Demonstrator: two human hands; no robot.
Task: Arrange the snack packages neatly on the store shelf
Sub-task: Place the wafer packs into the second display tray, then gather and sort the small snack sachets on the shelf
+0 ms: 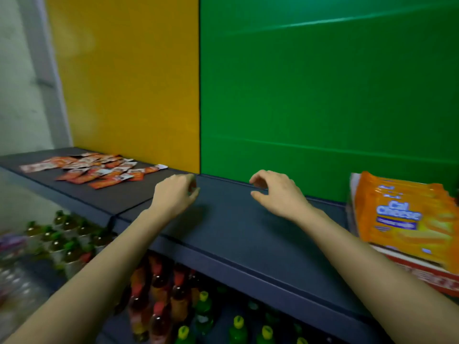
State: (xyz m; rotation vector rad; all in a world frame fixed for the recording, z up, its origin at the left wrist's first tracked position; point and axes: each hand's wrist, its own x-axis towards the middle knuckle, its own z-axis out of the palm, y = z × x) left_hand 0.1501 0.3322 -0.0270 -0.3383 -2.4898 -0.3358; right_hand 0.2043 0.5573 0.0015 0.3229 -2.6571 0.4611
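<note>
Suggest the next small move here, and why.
Probably reach the left hand leftward to the sachets: they lie scattered and overlapping on the shelf, nearest that hand. The right hand hovers above the shelf with loosely curled fingers, holding nothing. Whether the left pinches something is unclear.
</note>
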